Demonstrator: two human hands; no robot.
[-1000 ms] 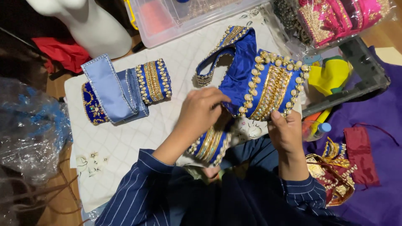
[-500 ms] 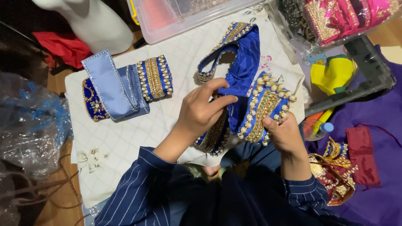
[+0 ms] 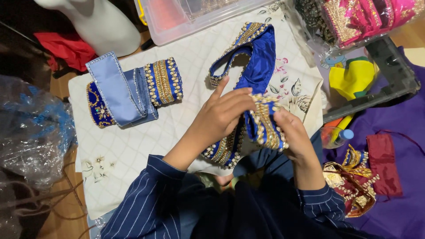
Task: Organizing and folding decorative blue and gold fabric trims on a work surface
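A royal-blue embroidered garment piece (image 3: 259, 62) with gold trim and pearl beads lies on a white quilted cloth (image 3: 133, 146). Its beaded band is folded over between both my hands. My left hand (image 3: 221, 117) presses on the fold from the left, fingers extended over the band. My right hand (image 3: 294, 137) pinches the folded band from the right. A strap loop of the garment stretches away toward the top.
A second folded blue piece with light-blue ribbon (image 3: 128, 90) lies to the left. A clear plastic box (image 3: 177, 20), a white mannequin form (image 3: 97, 24), pink garments in a bag (image 3: 358, 17), a black tray (image 3: 389, 75), crumpled plastic (image 3: 31, 132), and red-gold trim on purple fabric (image 3: 358, 181) surround the cloth.
The beaded band, spread flat before, has been folded over toward my left hand; my right hand moved left with it and both hands came together.
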